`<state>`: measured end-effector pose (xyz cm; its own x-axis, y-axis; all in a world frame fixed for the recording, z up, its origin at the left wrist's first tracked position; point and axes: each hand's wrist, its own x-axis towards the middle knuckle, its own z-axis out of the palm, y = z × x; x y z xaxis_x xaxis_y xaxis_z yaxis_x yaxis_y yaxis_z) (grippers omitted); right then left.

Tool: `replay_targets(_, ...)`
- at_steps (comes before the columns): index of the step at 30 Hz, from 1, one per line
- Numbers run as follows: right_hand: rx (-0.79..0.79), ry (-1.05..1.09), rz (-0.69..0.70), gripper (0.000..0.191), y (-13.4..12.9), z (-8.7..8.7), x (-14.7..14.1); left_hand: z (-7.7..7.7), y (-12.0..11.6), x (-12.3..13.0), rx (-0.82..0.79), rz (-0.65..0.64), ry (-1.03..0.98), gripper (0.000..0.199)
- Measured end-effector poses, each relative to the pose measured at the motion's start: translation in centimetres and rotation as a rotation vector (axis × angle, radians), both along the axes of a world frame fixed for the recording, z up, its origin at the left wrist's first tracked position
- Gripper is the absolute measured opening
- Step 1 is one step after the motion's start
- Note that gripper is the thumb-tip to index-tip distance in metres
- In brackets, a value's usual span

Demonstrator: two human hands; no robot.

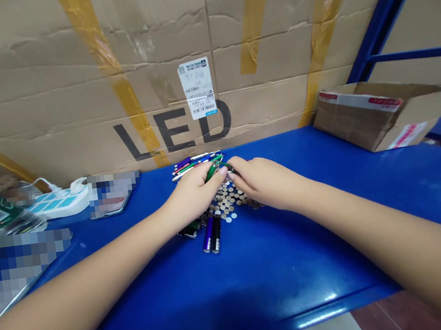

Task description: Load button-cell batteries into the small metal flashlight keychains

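Between the left forearm (99, 287) and the right forearm (373, 226), a hand could pass from the bench's (259, 283) near edge up to two small torches (208, 236). A cardboard box (173, 42) bars the far edge, an open carton (349, 119) (flaps up) the far right corner; clearance behind the wrists is hard to judge.

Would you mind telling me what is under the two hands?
Small round discs show on the blue table between the left hand and right hand; whatever both hands cover is hidden.
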<state>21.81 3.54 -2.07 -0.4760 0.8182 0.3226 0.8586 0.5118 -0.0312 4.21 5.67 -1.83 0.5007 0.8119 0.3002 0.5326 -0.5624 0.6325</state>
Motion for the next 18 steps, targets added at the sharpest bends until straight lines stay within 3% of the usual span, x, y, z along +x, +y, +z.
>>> replay_targets(5,0.151,-0.253,0.029,0.032,-0.2,0.0,0.0,0.3,-1.1,0.6,-0.067,-0.037,0.014,0.029)
replay_targets(9,0.173,-0.263,-0.02,0.031,-0.4,0.1,-0.2,0.7,-1.6,0.8,-0.113,-0.057,0.021,0.031)
replay_targets(18,0.083,-0.193,-0.169,0.038,-0.7,0.3,0.0,1.1,-0.9,-0.6,0.115,-0.072,0.377,0.025)
